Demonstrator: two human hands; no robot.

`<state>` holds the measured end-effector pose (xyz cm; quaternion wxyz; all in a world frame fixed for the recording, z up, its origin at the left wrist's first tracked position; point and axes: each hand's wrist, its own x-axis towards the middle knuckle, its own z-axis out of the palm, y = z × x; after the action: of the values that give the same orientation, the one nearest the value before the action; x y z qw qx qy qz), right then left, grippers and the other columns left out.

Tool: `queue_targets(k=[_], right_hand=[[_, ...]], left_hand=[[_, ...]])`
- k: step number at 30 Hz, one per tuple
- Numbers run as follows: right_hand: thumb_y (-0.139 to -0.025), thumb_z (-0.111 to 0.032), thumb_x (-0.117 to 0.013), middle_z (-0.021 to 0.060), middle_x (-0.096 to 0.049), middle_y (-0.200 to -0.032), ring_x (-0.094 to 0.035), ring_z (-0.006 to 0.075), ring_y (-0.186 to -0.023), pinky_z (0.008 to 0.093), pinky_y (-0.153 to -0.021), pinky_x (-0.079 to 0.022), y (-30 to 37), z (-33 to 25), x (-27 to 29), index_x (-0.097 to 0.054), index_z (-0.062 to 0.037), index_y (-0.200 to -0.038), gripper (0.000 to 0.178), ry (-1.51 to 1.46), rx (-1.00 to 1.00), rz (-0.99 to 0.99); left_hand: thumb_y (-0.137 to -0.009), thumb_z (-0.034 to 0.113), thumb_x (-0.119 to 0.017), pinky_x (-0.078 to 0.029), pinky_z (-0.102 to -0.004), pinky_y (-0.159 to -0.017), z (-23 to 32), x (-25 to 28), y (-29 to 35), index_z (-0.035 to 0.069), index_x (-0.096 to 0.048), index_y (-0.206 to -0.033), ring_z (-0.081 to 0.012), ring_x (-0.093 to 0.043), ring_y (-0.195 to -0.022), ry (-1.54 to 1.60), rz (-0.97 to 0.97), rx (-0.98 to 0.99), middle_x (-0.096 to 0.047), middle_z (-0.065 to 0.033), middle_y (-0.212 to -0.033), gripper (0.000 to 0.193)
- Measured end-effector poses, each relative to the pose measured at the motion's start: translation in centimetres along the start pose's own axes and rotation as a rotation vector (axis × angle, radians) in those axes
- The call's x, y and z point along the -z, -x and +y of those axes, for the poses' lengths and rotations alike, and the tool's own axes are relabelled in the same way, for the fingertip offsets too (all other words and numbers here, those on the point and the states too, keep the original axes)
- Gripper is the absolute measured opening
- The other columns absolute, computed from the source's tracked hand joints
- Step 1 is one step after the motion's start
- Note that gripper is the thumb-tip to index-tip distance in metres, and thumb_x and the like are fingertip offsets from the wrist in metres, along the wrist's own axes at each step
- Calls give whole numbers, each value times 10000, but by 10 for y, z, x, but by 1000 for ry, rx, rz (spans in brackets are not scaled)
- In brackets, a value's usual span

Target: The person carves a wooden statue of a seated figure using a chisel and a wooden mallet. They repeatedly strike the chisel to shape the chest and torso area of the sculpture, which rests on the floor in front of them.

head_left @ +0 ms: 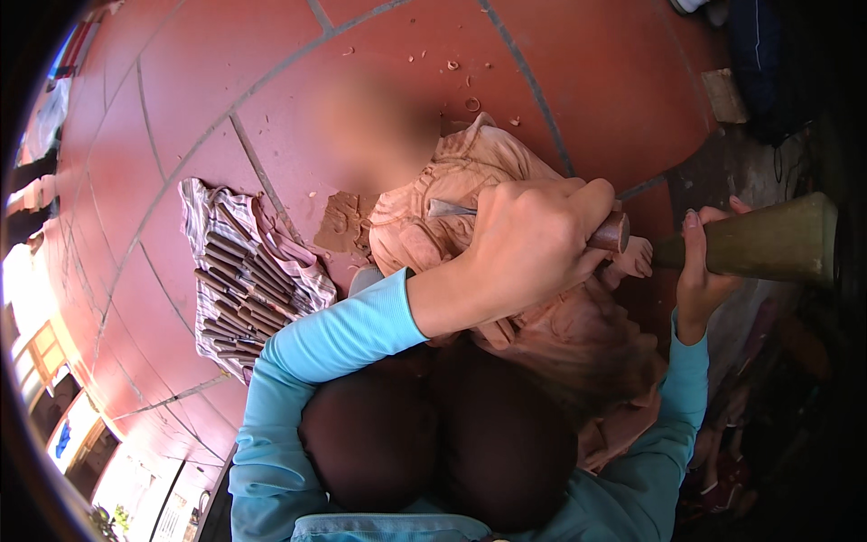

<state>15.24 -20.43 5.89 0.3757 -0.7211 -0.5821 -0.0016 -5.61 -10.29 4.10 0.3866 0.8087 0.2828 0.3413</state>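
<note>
The left hand (542,226) is wrapped around a chisel (610,233), the right hand (706,266) around a mallet (777,239), at a carved wooden figure (578,330) on the tiled floor (271,54), beyond a striped cloth's (200,203) right edge; likely heavy and stiff, best held by its torso (411,212).

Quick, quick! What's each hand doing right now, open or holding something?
Left hand: closed, holding a chisel.
Right hand: closed, holding a greenish mallet.

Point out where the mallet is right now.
In the head view, the mallet is near the right edge, held in the right hand, just right of the carved figure.
</note>
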Motion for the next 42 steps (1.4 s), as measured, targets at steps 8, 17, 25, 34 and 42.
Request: queue_targets(k=[8,17,25,34,42], right_hand=[[-840,59,-592,36,-561,-843,-522,91,-767,252,-792,-439,2,-13,4,-460,69,-1198,382,-121,-39,-39],[-723,46,-658,121,-638,-978,-643,263,-885,350,-800,-499,9,3,2,-535,7,-1132,429,9,-46,-101],[-747,35,-676,115,-659,-892,-646,251,-865,330,-777,-494,16,9,7,-639,24,-926,183,47,-48,-86],[-760,36,-672,120,-654,-960,-642,238,-885,337,-788,-481,18,5,10,-531,19,-1148,413,65,16,-146],[-767,-6,-695,110,-647,-967,-641,218,-840,324,-722,-500,16,-4,2,-546,14,-1130,393,52,91,-179]], left_hand=[[-613,132,-743,-449,-366,-456,1,-1,3,77,-544,-808,-257,-620,-613,64,42,-42,-593,-52,-677,284],[-611,115,-738,-451,-369,-468,-1,-1,0,80,-538,-789,-260,-625,-628,85,51,-5,-594,-58,-674,270],[-611,86,-730,-440,-388,-477,2,3,-4,78,-502,-751,-276,-617,-628,82,-34,61,-586,-71,-666,268],[-637,85,-715,-428,-388,-472,0,2,-3,73,-495,-749,-276,-615,-635,67,-19,50,-576,-78,-667,247],[-637,111,-724,-446,-364,-474,7,-6,3,82,-498,-777,-248,-609,-610,-59,7,-91,-564,-54,-647,266]])
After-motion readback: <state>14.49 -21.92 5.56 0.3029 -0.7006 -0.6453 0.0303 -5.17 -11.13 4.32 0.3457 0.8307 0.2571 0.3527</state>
